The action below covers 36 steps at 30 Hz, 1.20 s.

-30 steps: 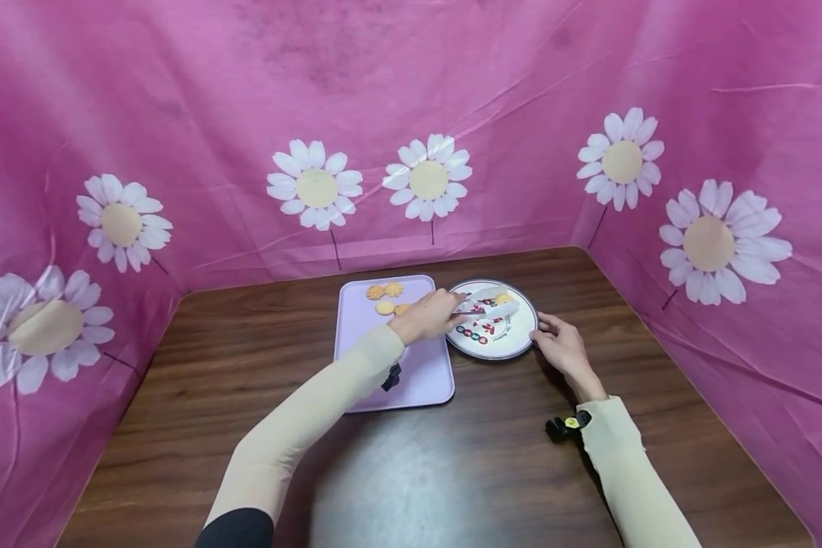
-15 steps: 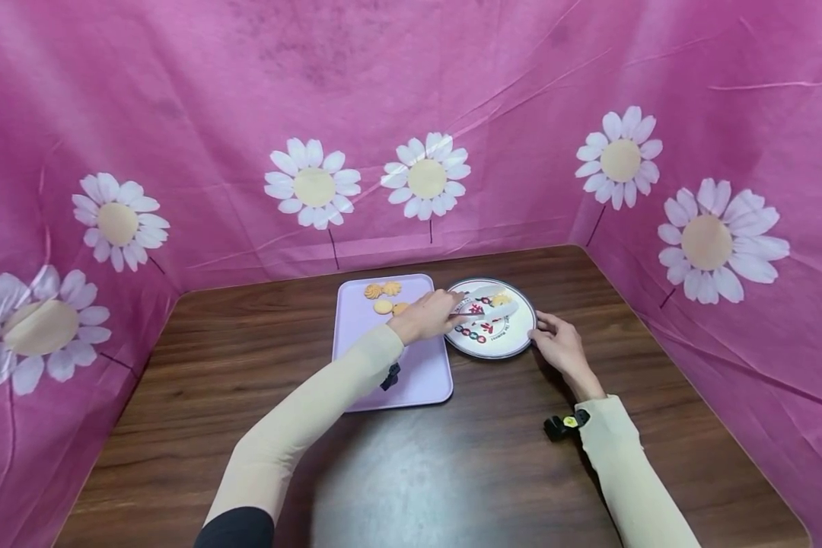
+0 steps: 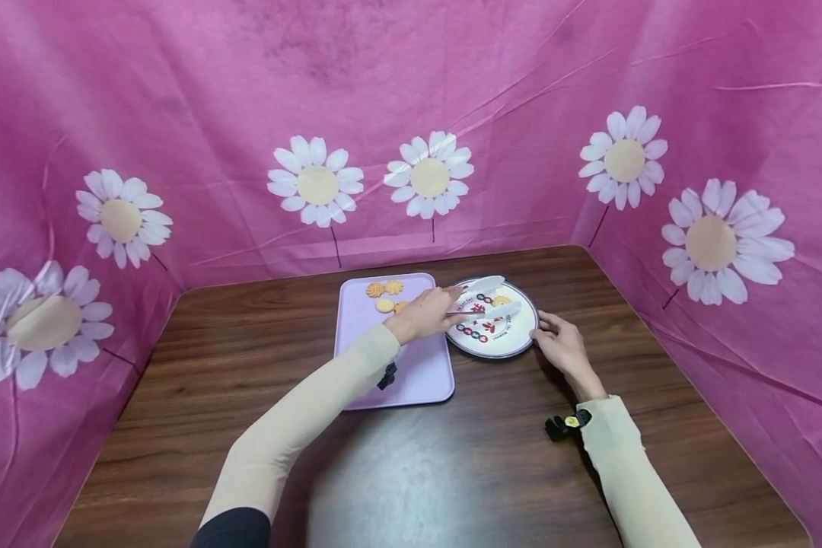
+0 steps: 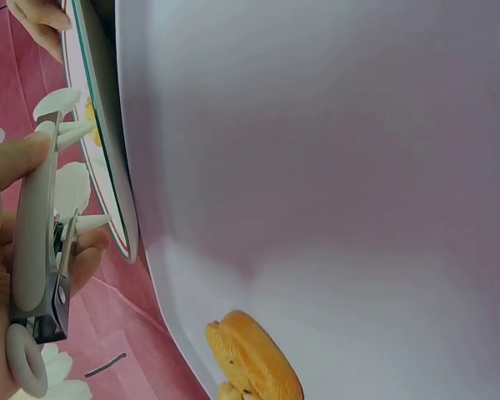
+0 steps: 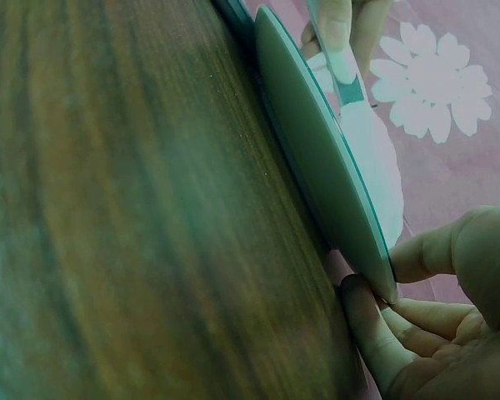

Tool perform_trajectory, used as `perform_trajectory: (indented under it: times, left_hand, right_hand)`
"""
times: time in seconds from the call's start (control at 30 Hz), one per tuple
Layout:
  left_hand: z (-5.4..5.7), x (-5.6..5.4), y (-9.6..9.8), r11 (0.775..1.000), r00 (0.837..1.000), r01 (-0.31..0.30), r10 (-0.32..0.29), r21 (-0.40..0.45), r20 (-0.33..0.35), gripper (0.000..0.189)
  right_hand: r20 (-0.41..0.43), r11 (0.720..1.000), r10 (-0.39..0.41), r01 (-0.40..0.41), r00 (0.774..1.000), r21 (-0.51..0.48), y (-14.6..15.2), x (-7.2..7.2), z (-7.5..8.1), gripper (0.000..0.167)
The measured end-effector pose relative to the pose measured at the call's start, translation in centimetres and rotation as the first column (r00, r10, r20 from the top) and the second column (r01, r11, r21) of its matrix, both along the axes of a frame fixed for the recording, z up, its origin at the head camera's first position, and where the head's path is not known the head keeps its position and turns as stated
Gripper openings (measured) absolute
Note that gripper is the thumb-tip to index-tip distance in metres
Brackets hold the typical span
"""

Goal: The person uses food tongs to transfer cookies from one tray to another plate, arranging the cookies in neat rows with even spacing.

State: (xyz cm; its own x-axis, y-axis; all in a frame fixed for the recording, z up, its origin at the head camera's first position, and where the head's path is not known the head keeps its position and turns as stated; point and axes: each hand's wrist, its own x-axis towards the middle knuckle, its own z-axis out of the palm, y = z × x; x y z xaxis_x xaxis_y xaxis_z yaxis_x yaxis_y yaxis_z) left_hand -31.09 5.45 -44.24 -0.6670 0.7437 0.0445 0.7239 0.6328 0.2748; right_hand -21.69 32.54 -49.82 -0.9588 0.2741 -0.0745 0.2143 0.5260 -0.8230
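My left hand (image 3: 425, 314) holds a pair of tongs (image 4: 35, 225) with white blades, reaching over the plate (image 3: 514, 339). The two blades are spread, and a yellow cookie (image 3: 501, 301) lies on the plate between them. The plate is round and white with a dark rim and red printing. At its right edge my right hand (image 3: 563, 347) pinches the rim, thumb above and fingers beneath, as the right wrist view shows. Under my left forearm lies a lilac tray (image 3: 421, 380) with several cookies (image 3: 384, 305) toward its far end, partly hidden by the hand.
The plate stands right beside the tray on a brown wooden table (image 3: 246, 335). A pink cloth (image 3: 520, 91) printed with daisies hangs behind the table and along both sides. Each wrist carries a small black camera, such as the right wrist camera (image 3: 563, 427).
The tongs' blades have spread apart, the far one moving away toward the back rim. The cookie now lies free on the plate. My right hand has stayed at the rim.
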Motion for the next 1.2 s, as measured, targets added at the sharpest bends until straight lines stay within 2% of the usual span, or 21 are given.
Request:
perform_trajectory:
  times: [0.2, 0.37, 0.67, 0.9, 1.03, 1.2]
  left_hand:
    - [0.2, 0.1, -1.0, 0.999, 1.000, -0.016, 0.016, 0.039, -0.006, 0.081]
    - [0.5, 0.2, -2.2, 0.997, 1.000, -0.019, 0.020, 0.074, -0.019, 0.081]
    - [1.4, -0.2, -4.8, 0.993, 0.999, -0.010, 0.015, 0.118, -0.042, 0.066]
    - [2.1, 0.4, -7.4, 0.988, 1.000, -0.013, 0.016, 0.154, -0.020, 0.048]
    - [2.2, 0.7, -8.8, 0.988, 0.996, -0.023, 0.035, 0.155, -0.078, 0.046]
    - [2.3, 1.1, -10.4, 0.986, 0.993, -0.014, 0.033, 0.164, -0.114, 0.042]
  right_hand:
    - [-0.006, 1.000, 0.002, -0.002, 1.000, 0.002, 0.0, -0.1, -0.1, 0.057]
    - [-0.006, 1.000, 0.007, -0.007, 1.000, 0.003, 0.1, -0.2, -0.2, 0.057]
    - [0.004, 1.000, 0.009, -0.009, 1.000, 0.017, 0.3, -0.1, 0.0, 0.057]
    - [0.004, 1.000, 0.014, -0.014, 1.000, 0.002, 0.1, -0.2, 0.0, 0.057]
    - [0.000, 1.000, 0.015, -0.015, 1.000, -0.002, 0.1, -0.2, 0.1, 0.058]
    - [0.007, 1.000, 0.015, -0.015, 1.000, -0.007, -0.1, -0.2, 0.1, 0.058]
